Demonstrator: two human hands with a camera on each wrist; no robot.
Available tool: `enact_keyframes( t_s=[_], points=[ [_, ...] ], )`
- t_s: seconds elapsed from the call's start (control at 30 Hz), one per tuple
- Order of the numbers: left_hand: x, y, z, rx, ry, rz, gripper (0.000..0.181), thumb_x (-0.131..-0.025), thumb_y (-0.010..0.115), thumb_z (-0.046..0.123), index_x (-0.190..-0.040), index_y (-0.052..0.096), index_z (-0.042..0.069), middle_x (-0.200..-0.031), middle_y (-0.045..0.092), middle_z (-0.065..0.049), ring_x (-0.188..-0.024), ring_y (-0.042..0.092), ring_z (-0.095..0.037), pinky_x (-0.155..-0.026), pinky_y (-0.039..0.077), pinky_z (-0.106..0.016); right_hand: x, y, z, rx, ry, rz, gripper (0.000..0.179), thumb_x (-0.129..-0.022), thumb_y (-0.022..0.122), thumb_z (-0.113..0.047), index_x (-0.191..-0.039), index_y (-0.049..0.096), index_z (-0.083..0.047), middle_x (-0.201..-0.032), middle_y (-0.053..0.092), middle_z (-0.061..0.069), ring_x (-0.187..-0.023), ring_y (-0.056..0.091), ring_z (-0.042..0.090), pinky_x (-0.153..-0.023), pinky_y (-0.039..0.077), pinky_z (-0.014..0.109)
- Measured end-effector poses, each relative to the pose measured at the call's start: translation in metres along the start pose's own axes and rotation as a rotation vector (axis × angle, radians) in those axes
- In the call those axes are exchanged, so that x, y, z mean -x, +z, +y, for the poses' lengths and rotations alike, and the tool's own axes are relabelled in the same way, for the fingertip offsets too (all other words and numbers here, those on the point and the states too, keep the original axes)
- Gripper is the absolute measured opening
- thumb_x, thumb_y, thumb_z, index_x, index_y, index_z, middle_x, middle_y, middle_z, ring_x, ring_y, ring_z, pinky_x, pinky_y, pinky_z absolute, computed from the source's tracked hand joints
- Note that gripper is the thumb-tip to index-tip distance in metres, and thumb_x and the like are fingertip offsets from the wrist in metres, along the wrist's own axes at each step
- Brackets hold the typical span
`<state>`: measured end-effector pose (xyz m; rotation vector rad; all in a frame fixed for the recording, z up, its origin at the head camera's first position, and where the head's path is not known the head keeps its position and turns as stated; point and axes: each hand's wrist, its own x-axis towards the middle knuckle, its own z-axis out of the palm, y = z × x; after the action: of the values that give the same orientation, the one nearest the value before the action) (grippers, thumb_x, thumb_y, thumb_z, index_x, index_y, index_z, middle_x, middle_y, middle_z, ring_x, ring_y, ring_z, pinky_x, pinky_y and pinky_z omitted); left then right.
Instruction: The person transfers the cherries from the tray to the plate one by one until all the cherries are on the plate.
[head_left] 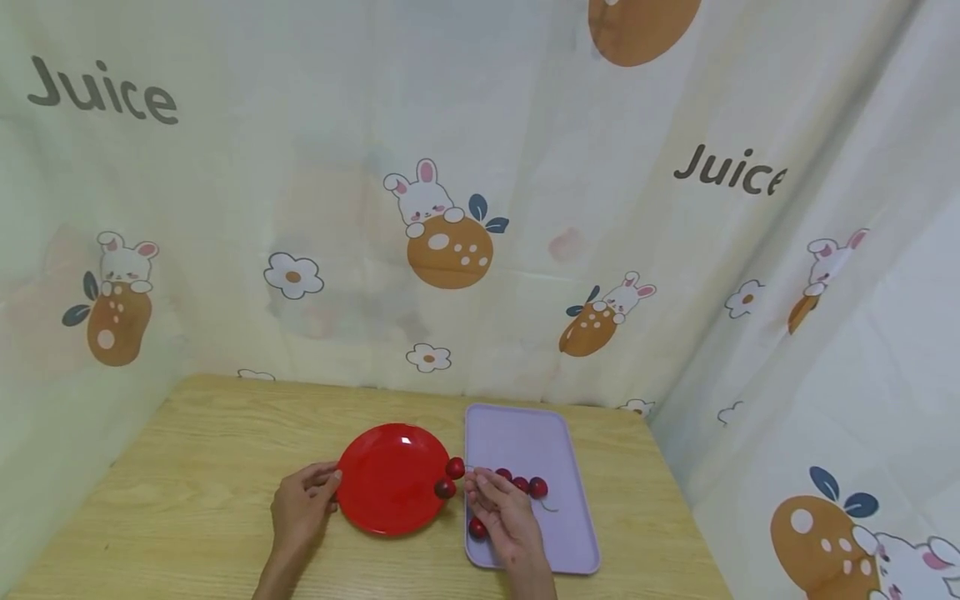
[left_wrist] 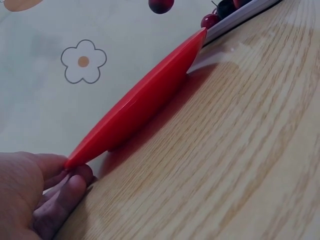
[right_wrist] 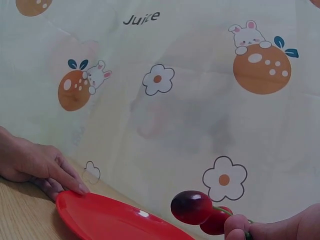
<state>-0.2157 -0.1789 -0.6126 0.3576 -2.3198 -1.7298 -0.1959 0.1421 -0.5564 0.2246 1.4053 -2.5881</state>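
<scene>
A glossy red plate (head_left: 390, 479) lies on the table, its bowl bare. At its left rim my left hand (head_left: 300, 508) pinches the edge, thumb above and fingers beneath, as the left wrist view shows. My right hand (head_left: 510, 517) pinches the thin green stems of two dark red cherries (right_wrist: 191, 207). They hang beside the fingertips, overlapping the plate's right rim in the head view. Under and behind that hand is a lilac tray (head_left: 517, 433) holding several more cherries (head_left: 537, 487), some partly hidden by the hand.
The light wood table (head_left: 247, 442) carries the plate and tray side by side, with a narrow gap between them. A pale curtain (head_left: 337, 208) printed with rabbits, fruit and flowers hangs behind the table and along both sides.
</scene>
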Motion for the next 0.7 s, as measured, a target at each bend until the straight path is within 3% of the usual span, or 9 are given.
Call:
enact_keyframes(
  t_s=[0.17, 0.43, 0.7],
  points=[
    [0.0001, -0.0015, 0.0006, 0.005, -0.012, -0.006, 0.026, -0.104, 0.075, 0.013, -0.126, 0.078, 0.000, -0.113, 0.082, -0.021, -0.070, 0.074, -0.005, -0.060, 0.063, -0.023, -0.0028, 0.0044, 0.0032, -0.009, 0.011, -0.014, 0.020, -0.110, 0.060, -0.001, -0.124, 0.074, 0.003, -0.102, 0.084, 0.002, -0.092, 0.078, 0.009, -0.088, 0.064, 0.023],
    [-0.0022, -0.0020, 0.0009, -0.003, 0.015, -0.008, 0.026, -0.103, 0.076, 0.013, -0.126, 0.077, -0.001, -0.113, 0.082, -0.022, -0.070, 0.074, -0.005, -0.059, 0.063, -0.022, -0.0062, 0.0089, 0.0048, 0.003, 0.000, -0.011, 0.026, -0.110, 0.060, -0.002, -0.132, 0.066, 0.009, -0.104, 0.083, 0.004, -0.095, 0.078, 0.010, -0.088, 0.063, 0.023],
    [-0.0019, -0.0007, -0.0014, 0.000, -0.008, -0.017, 0.026, -0.104, 0.075, 0.014, -0.126, 0.078, 0.001, -0.114, 0.082, -0.021, -0.070, 0.075, -0.005, -0.060, 0.063, -0.022, -0.0063, 0.0106, 0.0068, -0.008, 0.009, -0.028, 0.034, -0.109, 0.061, -0.001, -0.139, 0.060, 0.016, -0.104, 0.084, 0.005, -0.094, 0.078, 0.011, -0.087, 0.064, 0.024]
  ],
)
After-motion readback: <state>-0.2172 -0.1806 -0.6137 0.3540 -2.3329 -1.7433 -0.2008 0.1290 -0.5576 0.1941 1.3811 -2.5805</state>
